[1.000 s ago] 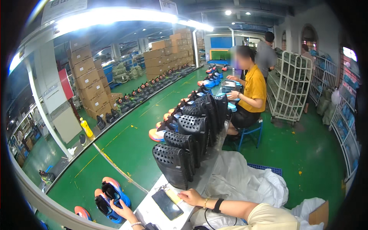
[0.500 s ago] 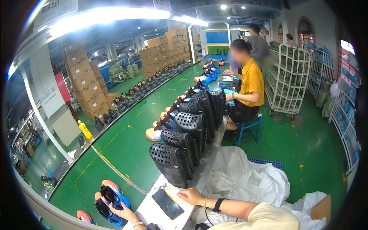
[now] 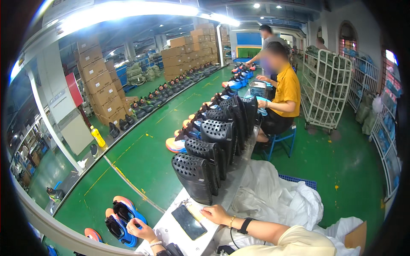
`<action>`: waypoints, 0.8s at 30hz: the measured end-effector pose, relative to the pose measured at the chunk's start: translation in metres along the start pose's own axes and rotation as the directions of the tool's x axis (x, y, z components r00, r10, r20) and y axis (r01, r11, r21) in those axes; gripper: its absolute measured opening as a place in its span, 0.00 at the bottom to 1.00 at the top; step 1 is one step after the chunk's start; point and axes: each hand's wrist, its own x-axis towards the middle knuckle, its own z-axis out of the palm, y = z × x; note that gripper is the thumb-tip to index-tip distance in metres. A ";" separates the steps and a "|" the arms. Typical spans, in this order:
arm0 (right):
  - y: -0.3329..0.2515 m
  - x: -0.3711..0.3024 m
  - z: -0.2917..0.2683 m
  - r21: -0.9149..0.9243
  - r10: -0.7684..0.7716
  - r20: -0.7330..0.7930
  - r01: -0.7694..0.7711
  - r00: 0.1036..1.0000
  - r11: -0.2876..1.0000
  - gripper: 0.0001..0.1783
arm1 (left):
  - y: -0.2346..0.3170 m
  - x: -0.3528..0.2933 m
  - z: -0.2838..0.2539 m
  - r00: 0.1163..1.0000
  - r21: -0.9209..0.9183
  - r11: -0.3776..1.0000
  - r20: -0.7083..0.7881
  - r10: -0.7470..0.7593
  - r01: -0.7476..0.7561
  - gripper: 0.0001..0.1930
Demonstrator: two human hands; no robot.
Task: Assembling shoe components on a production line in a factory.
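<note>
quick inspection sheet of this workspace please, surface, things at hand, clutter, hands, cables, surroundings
Surface: white table, a dark-screened phone lying flat on it.
Things at hand: blue and orange shoes left of the table; black shells with holes standing in a row beyond the phone.
Clutter: rumpled white cloth right of the bench.
Hands: left hand at the shoes, contact unclear; right hand beside the phone, fingers bent.
Cables: thin dark cord near the right wrist; its ends unclear.
Surroundings: seated co-worker in yellow, stacked cartons, white wire cart.
</note>
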 end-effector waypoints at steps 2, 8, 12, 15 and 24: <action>0.001 0.000 -0.001 0.000 0.012 0.010 -0.012 1.000 1.000 0.17 | 0.011 0.010 -0.001 0.992 0.051 0.992 -0.042 0.115 -0.113 0.03; 0.002 0.000 0.002 -0.034 0.021 0.019 -0.020 1.000 0.999 0.18 | 0.009 -0.003 0.002 0.998 -0.101 0.995 0.058 -0.016 0.022 0.02; 0.004 0.000 0.004 -0.019 -0.005 -0.012 0.004 1.000 1.000 0.17 | 0.000 -0.009 0.013 0.937 -0.264 0.914 0.251 -0.243 0.308 0.04; 0.003 0.000 0.006 -0.014 -0.005 -0.013 0.005 1.000 1.000 0.17 | -0.033 -0.025 0.027 0.556 -0.147 0.636 0.657 -0.510 0.757 0.06; 0.004 0.000 0.003 -0.016 -0.002 -0.008 0.002 1.000 1.000 0.16 | -0.027 -0.027 0.029 0.606 -0.127 0.775 0.705 -0.369 0.619 0.11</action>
